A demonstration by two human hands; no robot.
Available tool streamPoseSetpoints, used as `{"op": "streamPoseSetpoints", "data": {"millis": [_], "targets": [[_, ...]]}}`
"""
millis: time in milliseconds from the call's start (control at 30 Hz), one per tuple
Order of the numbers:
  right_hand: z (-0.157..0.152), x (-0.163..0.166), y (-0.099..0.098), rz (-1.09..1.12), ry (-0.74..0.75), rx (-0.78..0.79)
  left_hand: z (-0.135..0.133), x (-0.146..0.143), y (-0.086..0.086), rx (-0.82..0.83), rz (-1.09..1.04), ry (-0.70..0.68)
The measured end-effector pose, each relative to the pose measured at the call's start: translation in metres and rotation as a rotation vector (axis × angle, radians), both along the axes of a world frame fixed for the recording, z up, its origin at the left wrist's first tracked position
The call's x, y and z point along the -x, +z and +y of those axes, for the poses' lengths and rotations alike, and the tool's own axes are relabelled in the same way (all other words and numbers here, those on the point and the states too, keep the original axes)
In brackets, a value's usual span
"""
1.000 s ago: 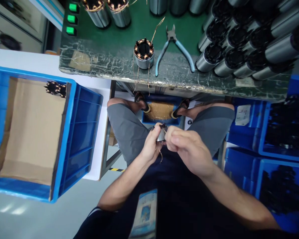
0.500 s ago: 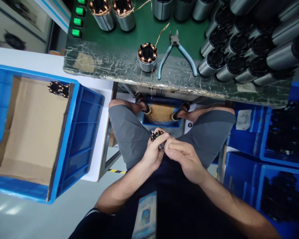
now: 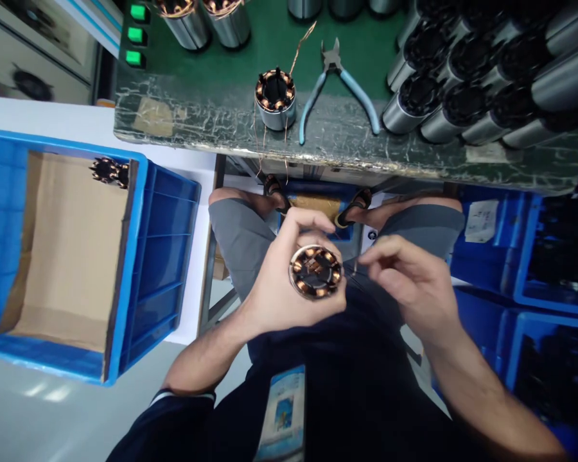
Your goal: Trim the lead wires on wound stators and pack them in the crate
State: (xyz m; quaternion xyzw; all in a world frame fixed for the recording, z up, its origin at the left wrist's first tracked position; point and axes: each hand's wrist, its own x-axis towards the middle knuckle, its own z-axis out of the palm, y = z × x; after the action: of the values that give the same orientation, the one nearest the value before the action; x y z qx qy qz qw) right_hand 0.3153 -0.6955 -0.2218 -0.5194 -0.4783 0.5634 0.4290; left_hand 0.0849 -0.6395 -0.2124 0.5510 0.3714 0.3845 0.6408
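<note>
My left hand (image 3: 279,276) is wrapped round a motor stator (image 3: 316,273), a ring with copper windings and black insulation whose open end faces up at me. Just right of it, my right hand (image 3: 414,282) has its fingers curled, with a thin wire (image 3: 355,266) at the fingertips; motion blurs the exact hold. Another wound stator (image 3: 275,99) stands near the bench's front edge, loose copper wires hanging from it. Beside that one lie side cutters (image 3: 334,70) with light blue handles, jaws pointing away from me and handles spread.
The green bench (image 3: 212,96) has a worn, cracked front edge. Metal stator cores (image 3: 443,106) crowd its right side. At left stands a blue crate (image 3: 161,256) with cardboard lining and a few wound parts (image 3: 110,171) inside. Blue bins (image 3: 515,250) with dark parts stand at right.
My left hand has raised the stator towards me and turned its open end up. My right hand has moved off to the right, away from the stator. The view has shifted slightly.
</note>
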Motion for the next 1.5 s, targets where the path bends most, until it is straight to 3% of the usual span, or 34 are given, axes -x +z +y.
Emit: {"op": "streamPoseSetpoints", "data": {"millis": [133, 367, 533, 700, 967, 1067, 1233, 1500], "targets": [[0.030, 0.020, 0.025, -0.078, 0.158, -0.063, -0.012, -0.002, 0.008, 0.075, 0.096, -0.128], [0.033, 0.014, 0.020, -0.138, 0.300, -0.054, -0.021, 0.008, 0.008, 0.130, 0.239, -0.195], [0.037, 0.009, 0.029, -0.348, 0.422, -0.307, -0.021, 0.010, 0.008, 0.126, 0.383, -0.282], [0.023, 0.012, 0.032, -0.579, 0.386, -0.393, -0.023, 0.004, 0.002, 0.120, 0.432, -0.270], [-0.003, 0.010, 0.027, -0.692, 0.273, -0.423, -0.029, -0.005, -0.002, 0.082, 0.410, -0.162], [-0.004, 0.015, 0.024, -0.643, 0.165, -0.422, -0.031, -0.005, -0.003, 0.115, 0.392, -0.183], [-0.007, 0.015, 0.016, -0.382, -0.023, -0.235, -0.037, -0.002, -0.009, 0.077, 0.291, -0.201], [-0.004, 0.011, 0.015, 0.056, -0.039, 0.101, -0.044, -0.007, -0.008, 0.032, 0.104, -0.153]]}}
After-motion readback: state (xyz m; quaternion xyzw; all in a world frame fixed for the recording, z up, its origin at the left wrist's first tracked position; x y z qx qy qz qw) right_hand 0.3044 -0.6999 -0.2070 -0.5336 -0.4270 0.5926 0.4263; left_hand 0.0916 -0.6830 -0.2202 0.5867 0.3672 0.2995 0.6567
